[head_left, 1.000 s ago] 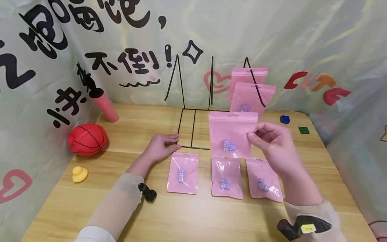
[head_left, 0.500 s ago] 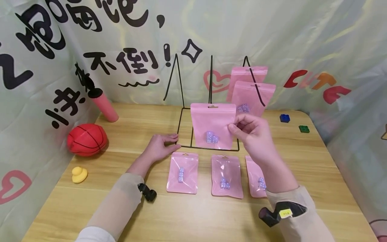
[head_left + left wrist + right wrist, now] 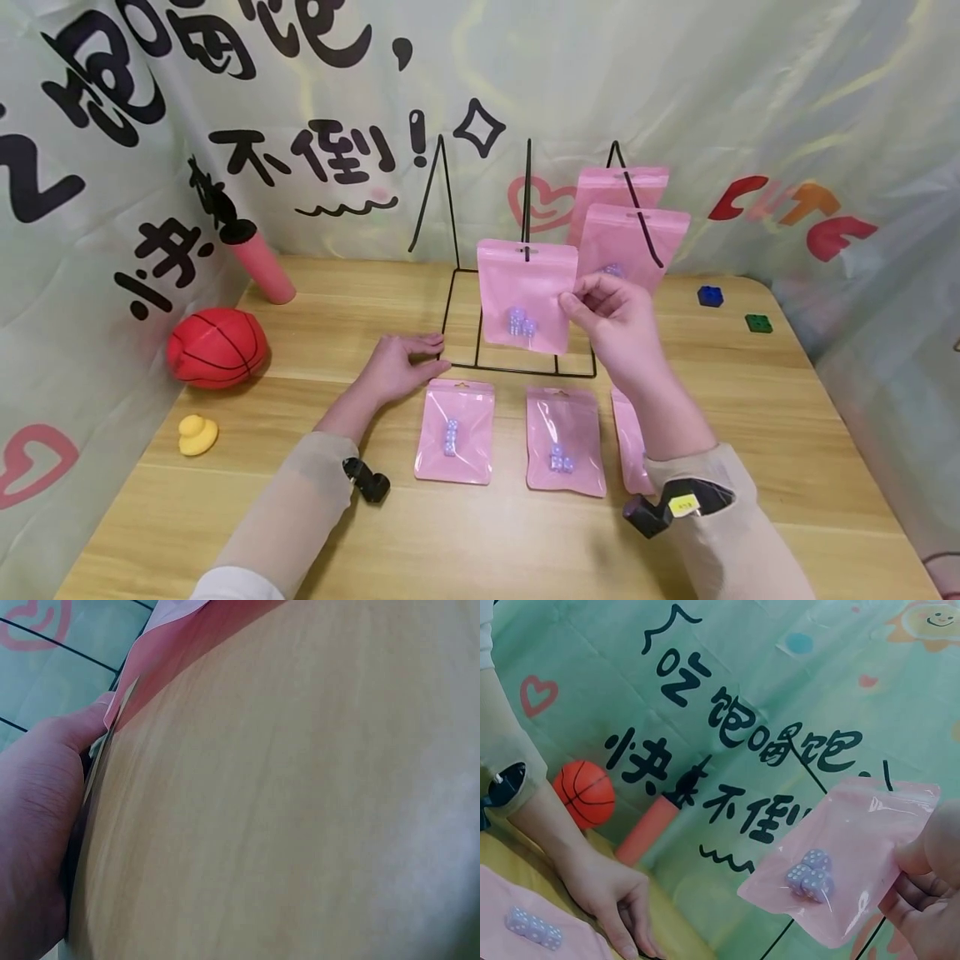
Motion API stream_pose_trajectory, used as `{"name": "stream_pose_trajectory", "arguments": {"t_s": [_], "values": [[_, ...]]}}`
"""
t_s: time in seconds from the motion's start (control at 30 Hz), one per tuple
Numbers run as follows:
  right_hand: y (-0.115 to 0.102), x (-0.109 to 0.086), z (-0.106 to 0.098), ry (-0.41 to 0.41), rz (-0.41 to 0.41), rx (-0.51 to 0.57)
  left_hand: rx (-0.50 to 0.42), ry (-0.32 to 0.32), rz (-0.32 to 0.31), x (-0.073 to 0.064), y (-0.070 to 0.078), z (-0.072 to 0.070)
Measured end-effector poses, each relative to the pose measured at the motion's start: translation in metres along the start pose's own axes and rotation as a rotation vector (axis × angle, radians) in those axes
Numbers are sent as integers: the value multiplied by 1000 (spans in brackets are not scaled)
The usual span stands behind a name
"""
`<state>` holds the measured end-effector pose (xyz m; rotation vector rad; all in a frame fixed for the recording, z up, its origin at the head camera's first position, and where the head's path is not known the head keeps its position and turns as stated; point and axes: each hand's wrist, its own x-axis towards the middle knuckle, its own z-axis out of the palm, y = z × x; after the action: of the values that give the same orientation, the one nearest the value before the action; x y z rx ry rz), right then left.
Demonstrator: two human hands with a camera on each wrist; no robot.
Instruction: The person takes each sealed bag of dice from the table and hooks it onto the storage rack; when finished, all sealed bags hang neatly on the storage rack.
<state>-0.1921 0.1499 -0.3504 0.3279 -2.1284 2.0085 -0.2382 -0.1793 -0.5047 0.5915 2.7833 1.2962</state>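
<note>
My right hand [image 3: 617, 321] pinches the right edge of a pink zip bag [image 3: 528, 287] with several lilac dice inside. The end of the black wire display rack's middle hook [image 3: 528, 196] shows in front of this bag, at its hang hole. In the right wrist view the bag [image 3: 847, 847] is tilted, thumb and fingers at its edge. My left hand [image 3: 393, 365] rests at the rack base [image 3: 517, 369], fingertips at its front left corner, fingers fairly straight. Two pink bags [image 3: 633, 237] hang on the right hook.
Three more dice bags lie in front of the rack: a left one [image 3: 454, 467], a middle one [image 3: 566, 408] and a right one [image 3: 628, 437], partly hidden by my right arm. A red ball [image 3: 217, 348], yellow duck [image 3: 197, 434], pink cylinder [image 3: 261, 268] and blue and green bricks [image 3: 709, 296] stand around.
My right hand has moved left and away from me with the bag, from above the lying bags to the middle hook, whose end now shows in front of it. The left hand stays put.
</note>
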Motion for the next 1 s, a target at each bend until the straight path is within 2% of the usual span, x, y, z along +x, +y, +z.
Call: {"name": "stream_pose_trajectory", "arguments": {"t_s": [0.3,0.5,0.77,1.0], "values": [[1,18,4,91,-74,-121,6,5,5,1,-4,1],[-4,30,9,137,-77,-228,5,-6,-4,0,-3,1],[-3,47,17,196,-158,-353,18,-5,-1,0,-4,2],[-2,60,22,221,-173,-385,29,-9,-5,1,-5,1]]}}
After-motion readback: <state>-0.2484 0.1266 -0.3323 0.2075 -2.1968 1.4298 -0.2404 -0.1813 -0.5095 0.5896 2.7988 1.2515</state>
